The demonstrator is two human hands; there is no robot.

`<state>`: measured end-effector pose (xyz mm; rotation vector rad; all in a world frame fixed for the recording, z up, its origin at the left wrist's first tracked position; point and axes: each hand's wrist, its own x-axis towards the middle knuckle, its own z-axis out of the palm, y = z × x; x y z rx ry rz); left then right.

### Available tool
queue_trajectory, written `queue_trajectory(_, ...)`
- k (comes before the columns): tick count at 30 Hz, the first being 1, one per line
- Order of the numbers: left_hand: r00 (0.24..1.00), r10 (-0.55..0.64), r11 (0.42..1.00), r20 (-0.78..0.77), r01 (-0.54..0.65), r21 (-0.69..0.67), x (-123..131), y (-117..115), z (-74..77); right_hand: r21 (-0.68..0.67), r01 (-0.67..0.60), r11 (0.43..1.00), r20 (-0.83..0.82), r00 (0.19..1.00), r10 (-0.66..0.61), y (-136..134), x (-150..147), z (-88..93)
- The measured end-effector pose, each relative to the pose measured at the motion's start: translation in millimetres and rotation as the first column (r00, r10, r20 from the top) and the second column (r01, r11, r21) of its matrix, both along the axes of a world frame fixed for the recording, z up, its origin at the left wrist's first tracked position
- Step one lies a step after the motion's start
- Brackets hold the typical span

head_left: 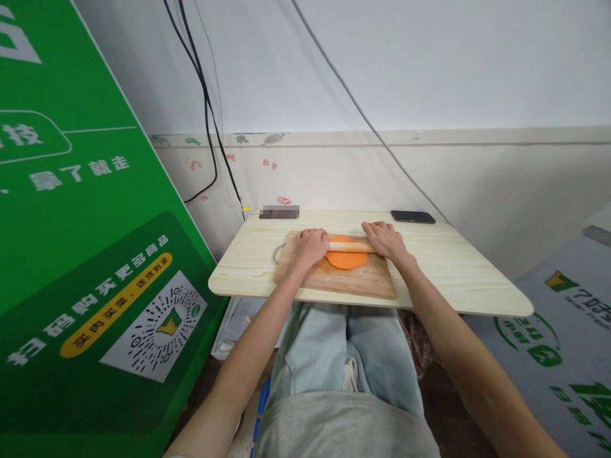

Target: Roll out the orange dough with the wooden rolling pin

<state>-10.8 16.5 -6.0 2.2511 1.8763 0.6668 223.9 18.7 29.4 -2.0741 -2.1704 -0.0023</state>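
A pale wooden rolling pin (351,247) lies crosswise over a flat, rounded sheet of orange dough (347,260). My left hand (312,245) is curled over the pin's left end. At the other end, my right hand (384,240) holds the pin, with the palm over it and the fingers pointing forward. The orange sheet shows both in front of the pin and behind it. Under all of this is a wooden cutting board (344,284) with a metal ring handle (277,254) at its left side.
The board rests on a light wood-grain table (458,280) against the wall. A black phone (413,217) lies at the back right, and a blurred dark object (279,212) at the back left. Cables hang along the wall. A green printed panel (95,222) stands on the left.
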Motion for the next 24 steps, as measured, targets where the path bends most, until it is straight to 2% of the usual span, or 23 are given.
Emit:
queue_trajectory(2,1.0,0.004,1.0,0.0,-0.004,0.001,0.3,-0.1,0.2,-0.034,-0.025,0.999,0.029,0.999,0.026,9.1,1.5,2.7)
queue_trajectory(4,1.0,0.003,1.0,-0.004,-0.003,0.007,0.5,-0.4,-0.1,-0.037,-0.03,0.999,0.051,0.998,0.032,4.6,0.3,2.5)
queue_trajectory(11,1.0,0.004,1.0,-0.008,-0.004,0.019,0.5,-1.3,-1.2,0.133,0.051,0.99,0.042,0.997,-0.057,-66.8,-12.3,-17.8)
queue_trajectory(14,1.0,-0.001,1.0,-0.005,0.001,0.024,0.6,-0.9,-2.0,0.224,0.071,0.972,0.024,0.997,-0.078,-84.2,-16.2,-29.8)
queue_trajectory(16,1.0,0.001,1.0,-0.005,-0.001,0.024,0.7,-0.7,-2.2,0.254,0.091,0.963,0.018,0.995,-0.099,-80.3,-15.2,-33.9)
queue_trajectory(18,1.0,0.002,1.0,-0.004,-0.002,0.022,0.7,-0.8,-1.9,0.238,0.1,0.966,0.025,0.994,-0.109,-64.0,-11.3,-32.8)
queue_trajectory(24,1.0,0.0,1.0,-0.004,0.0,0.016,0.1,-3.1,0.5,0.048,0.074,0.996,0.013,0.997,-0.075,4.1,0.4,-10.4)
